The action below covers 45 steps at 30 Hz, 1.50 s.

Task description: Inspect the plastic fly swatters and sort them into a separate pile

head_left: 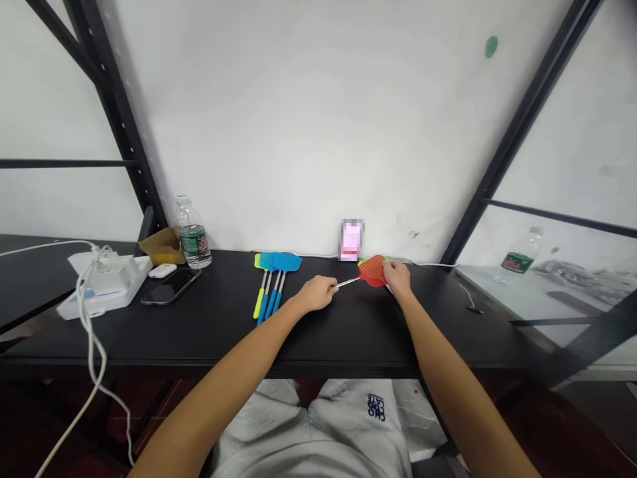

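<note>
A red fly swatter (372, 270) is held low over the black table (209, 332) between both hands. My left hand (314, 293) is closed around its thin metal rod near the handle end. My right hand (397, 277) grips the right edge of the red mesh head, fingers pinched on it. Something green shows just behind the red head. To the left of my left hand lie several fly swatters (273, 282) with blue and yellow-green heads and handles, side by side, heads toward the wall.
A pink blurred card (351, 240) leans on the wall. At the left stand a water bottle (192, 233), a cardboard box (162, 246), a dark phone (170, 286), a white case (162, 270) and a white device with cables (105, 281). Black shelf struts flank both sides.
</note>
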{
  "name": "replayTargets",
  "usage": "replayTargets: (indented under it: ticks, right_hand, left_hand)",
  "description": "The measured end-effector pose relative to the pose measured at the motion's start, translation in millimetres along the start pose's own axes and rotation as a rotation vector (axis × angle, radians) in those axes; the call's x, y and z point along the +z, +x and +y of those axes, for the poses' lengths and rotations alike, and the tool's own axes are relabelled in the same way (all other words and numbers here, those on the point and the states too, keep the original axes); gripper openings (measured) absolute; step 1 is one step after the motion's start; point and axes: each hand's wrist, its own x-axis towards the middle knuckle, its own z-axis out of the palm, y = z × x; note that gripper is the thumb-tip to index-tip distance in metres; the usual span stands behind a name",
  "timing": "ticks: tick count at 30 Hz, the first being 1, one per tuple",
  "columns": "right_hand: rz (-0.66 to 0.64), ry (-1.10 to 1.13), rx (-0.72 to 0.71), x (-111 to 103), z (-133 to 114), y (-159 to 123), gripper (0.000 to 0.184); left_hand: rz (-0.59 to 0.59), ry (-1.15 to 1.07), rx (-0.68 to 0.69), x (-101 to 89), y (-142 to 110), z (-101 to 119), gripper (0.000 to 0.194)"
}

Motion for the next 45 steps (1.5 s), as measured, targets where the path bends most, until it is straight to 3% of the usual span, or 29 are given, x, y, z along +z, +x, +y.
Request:
replayTargets:
  ticks: [28,34,45]
  right_hand:
    - [0.083,0.323,-0.127,-8.2,-11.5,-11.7,0.039]
    - [0.052,0.206,-0.103,-4.0,-5.3,-7.1,0.041]
    - [-0.097,-0.173,-0.010,-9.3,-8.8,-9.3,0.036]
  left_hand:
    - [-0.028,-0.177,0.043,-4.3,2.5,5.8,0.027]
    - [0.063,0.026,0.028,0.0,0.5,3.3,0.029]
    - [0.035,0.195,-0.066,-2.3,-2.8,10.1,0.026]
